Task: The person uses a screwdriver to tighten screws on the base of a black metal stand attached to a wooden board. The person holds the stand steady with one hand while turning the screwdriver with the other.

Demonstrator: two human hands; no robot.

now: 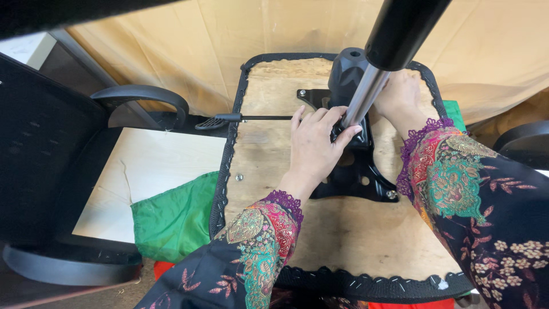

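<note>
An upturned chair seat (343,229) shows its bare plywood underside, edged in stapled black fabric. A black metal tilt mechanism (357,166) is bolted at its middle. A gas lift cylinder (369,91), chrome below and black above, stands tilted in the mechanism. My left hand (314,146) rests on the mechanism with its fingertips against the chrome shaft's base. My right hand (400,94) sits behind the shaft, touching the mechanism's far side; its fingers are partly hidden. Both sleeves are dark with bright embroidery.
A black lever with a paddle handle (214,122) sticks out left from the mechanism. A black chair back with armrests (140,97) lies at the left. Green cloth (174,217) lies under the seat. A tan sheet (229,46) hangs behind. Another armrest (523,140) shows right.
</note>
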